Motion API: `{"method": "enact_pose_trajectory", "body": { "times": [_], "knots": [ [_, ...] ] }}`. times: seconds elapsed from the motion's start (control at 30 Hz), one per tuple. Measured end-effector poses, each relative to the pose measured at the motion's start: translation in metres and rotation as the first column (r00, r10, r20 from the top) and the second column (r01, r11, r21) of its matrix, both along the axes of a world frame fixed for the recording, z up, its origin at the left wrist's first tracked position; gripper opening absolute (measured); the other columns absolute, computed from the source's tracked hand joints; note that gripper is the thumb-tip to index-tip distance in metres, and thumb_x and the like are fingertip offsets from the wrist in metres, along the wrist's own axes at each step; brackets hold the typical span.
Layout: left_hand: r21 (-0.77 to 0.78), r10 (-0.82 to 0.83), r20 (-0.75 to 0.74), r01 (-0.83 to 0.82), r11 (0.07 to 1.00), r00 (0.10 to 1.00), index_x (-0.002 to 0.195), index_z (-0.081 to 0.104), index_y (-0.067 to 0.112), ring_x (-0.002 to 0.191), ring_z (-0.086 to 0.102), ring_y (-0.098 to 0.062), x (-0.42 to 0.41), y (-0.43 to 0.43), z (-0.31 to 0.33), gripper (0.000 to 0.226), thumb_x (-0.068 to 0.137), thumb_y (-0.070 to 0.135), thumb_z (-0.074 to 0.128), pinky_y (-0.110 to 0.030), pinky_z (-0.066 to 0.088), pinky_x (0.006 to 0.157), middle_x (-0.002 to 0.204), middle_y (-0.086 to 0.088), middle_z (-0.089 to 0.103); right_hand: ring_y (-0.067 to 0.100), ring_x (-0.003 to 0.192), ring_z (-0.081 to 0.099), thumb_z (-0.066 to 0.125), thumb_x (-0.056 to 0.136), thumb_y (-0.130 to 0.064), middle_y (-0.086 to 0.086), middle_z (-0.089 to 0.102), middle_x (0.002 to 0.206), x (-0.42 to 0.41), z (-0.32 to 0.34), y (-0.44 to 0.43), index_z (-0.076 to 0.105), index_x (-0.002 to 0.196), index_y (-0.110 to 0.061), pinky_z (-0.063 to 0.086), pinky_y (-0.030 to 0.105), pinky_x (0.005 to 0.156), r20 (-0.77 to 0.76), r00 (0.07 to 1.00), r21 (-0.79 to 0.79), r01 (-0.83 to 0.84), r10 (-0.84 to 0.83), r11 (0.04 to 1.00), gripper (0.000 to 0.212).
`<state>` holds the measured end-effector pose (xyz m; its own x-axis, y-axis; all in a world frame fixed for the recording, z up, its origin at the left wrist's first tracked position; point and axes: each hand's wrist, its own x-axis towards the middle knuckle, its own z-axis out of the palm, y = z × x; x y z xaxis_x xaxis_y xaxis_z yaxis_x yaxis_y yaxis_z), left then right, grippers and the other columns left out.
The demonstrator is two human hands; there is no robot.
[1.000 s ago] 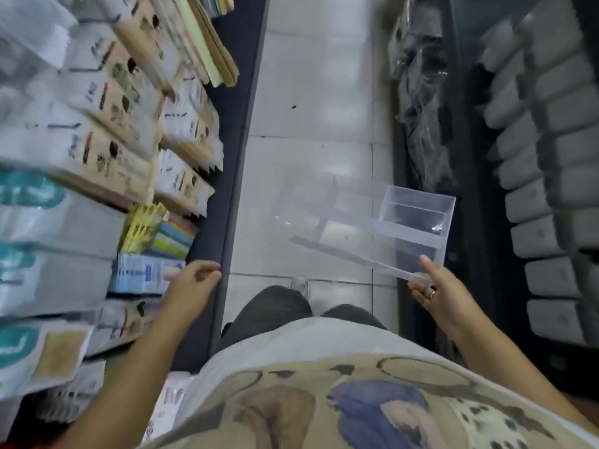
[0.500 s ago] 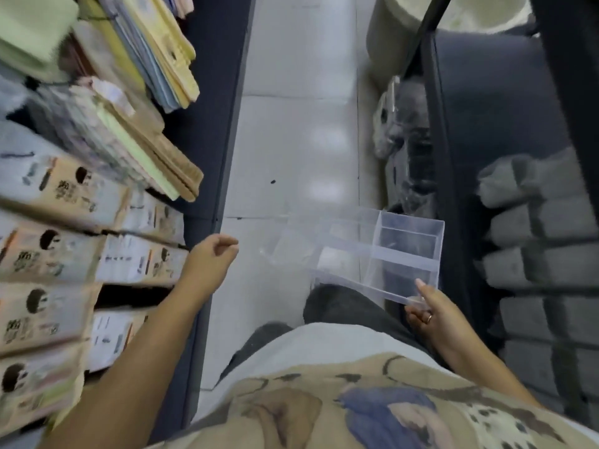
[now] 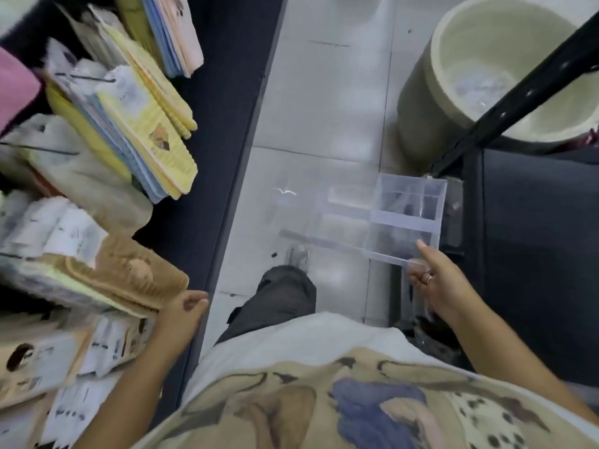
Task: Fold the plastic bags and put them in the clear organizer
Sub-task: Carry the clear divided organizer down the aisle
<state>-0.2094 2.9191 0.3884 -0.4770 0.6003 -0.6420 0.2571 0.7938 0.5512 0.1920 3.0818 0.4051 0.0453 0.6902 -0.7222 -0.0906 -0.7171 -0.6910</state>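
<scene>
- Right hand (image 3: 434, 281) pinches the near edge of the clear, compartmented plastic organizer (image 3: 405, 218), which juts forward and leftward from it, above the pale tiled floor (image 3: 324, 108)
- Left hand (image 3: 184, 314) hangs loosely curled, holding nothing, just beside stacked tan paper packets (image 3: 129, 273)

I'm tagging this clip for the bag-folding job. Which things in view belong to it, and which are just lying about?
Job: clear organizer, its near edge pinched by the right hand; left hand, loosely curled, holding nothing.
Lying about: stacked paper packets at left; pale bucket; black rack bar.
</scene>
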Motion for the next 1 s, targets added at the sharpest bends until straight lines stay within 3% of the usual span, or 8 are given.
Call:
{"method": "enact_pose_trajectory", "body": {
  "times": [0.1, 0.27, 0.47, 0.67, 0.77, 0.93, 1.0],
  "knots": [
    [0.052, -0.027, -0.019, 0.028, 0.998, 0.999, 0.099, 0.063, 0.018, 0.101, 0.062, -0.029, -0.023, 0.124, 0.011, 0.01, 0.094, 0.012, 0.058, -0.037, 0.049, 0.084, 0.101, -0.007, 0.065, 0.007, 0.067, 0.065, 0.069, 0.08, -0.046, -0.004, 0.062, 0.08, -0.015, 0.007, 0.087, 0.061, 0.109, -0.019, 0.05, 0.024, 0.071, -0.02, 0.999, -0.005, 0.026, -0.027, 1.0, 0.041],
    [0.195, -0.166, -0.112, 0.185, 0.963, 0.98, 0.102, 0.064, 0.024, 0.1, 0.061, -0.019, -0.042, 0.362, 0.052, 0.012, 0.093, 0.02, 0.057, -0.033, 0.047, 0.085, 0.104, -0.002, 0.066, 0.008, 0.066, 0.064, 0.073, 0.066, -0.054, -0.003, 0.063, 0.078, -0.026, 0.015, 0.218, 0.062, 0.103, -0.02, 0.052, 0.024, 0.068, -0.024, 0.999, -0.041, 0.03, -0.031, 0.999, 0.052],
    [0.337, -0.219, -0.139, 0.254, 0.907, 0.966, 0.1, 0.065, 0.03, 0.1, 0.063, -0.015, -0.032, 0.614, 0.066, 0.013, 0.09, 0.026, 0.058, -0.035, 0.05, 0.091, 0.105, 0.003, 0.067, 0.008, 0.061, 0.061, 0.067, 0.083, -0.041, -0.002, 0.059, 0.073, -0.028, 0.002, 0.396, 0.059, 0.104, -0.02, 0.052, 0.019, 0.057, -0.019, 0.998, -0.036, 0.063, -0.063, 0.997, 0.031],
    [0.223, -0.134, -0.049, 0.142, 0.965, 0.99, 0.096, 0.064, 0.033, 0.097, 0.064, -0.015, -0.009, 0.757, 0.042, 0.011, 0.09, 0.025, 0.058, -0.031, 0.05, 0.083, 0.104, 0.004, 0.067, 0.004, 0.05, 0.052, 0.062, 0.089, -0.033, -0.01, 0.049, 0.059, -0.032, 0.012, 0.608, 0.054, 0.087, -0.026, 0.043, 0.02, 0.057, -0.061, 0.998, -0.015, -0.009, 0.008, 1.0, 0.011],
    [0.107, -0.076, -0.023, 0.078, 0.991, 0.997, 0.099, 0.065, 0.03, 0.097, 0.064, -0.016, -0.007, 0.799, 0.034, 0.012, 0.091, 0.026, 0.058, -0.034, 0.05, 0.087, 0.103, 0.004, 0.067, 0.005, 0.056, 0.053, 0.061, 0.091, -0.031, -0.008, 0.051, 0.068, -0.036, 0.024, 0.714, 0.055, 0.093, -0.027, 0.041, 0.022, 0.063, -0.031, 0.999, -0.009, -0.043, 0.043, 0.999, 0.008],
    [0.009, 0.019, -0.013, -0.019, 1.0, 1.0, 0.098, 0.065, 0.026, 0.096, 0.064, -0.016, -0.023, 0.877, 0.018, 0.01, 0.092, 0.021, 0.059, -0.026, 0.046, 0.073, 0.101, 0.003, 0.067, 0.01, 0.068, 0.058, 0.064, 0.088, -0.034, -0.007, 0.056, 0.087, -0.054, 0.02, 0.887, 0.059, 0.099, -0.027, 0.047, 0.022, 0.071, -0.013, 0.996, 0.007, -0.09, 0.09, 0.996, 0.014],
    [-0.005, 0.053, -0.02, -0.053, 0.999, 0.998, 0.095, 0.065, 0.028, 0.094, 0.064, -0.014, -0.034, 0.922, 0.008, 0.009, 0.092, 0.022, 0.059, -0.022, 0.043, 0.067, 0.1, 0.003, 0.067, 0.007, 0.068, 0.06, 0.067, 0.082, -0.039, -0.007, 0.055, 0.086, -0.062, 0.016, 0.953, 0.059, 0.109, -0.026, 0.049, 0.02, 0.07, -0.011, 0.993, 0.011, -0.12, 0.12, 0.993, 0.031]
  ]
}}
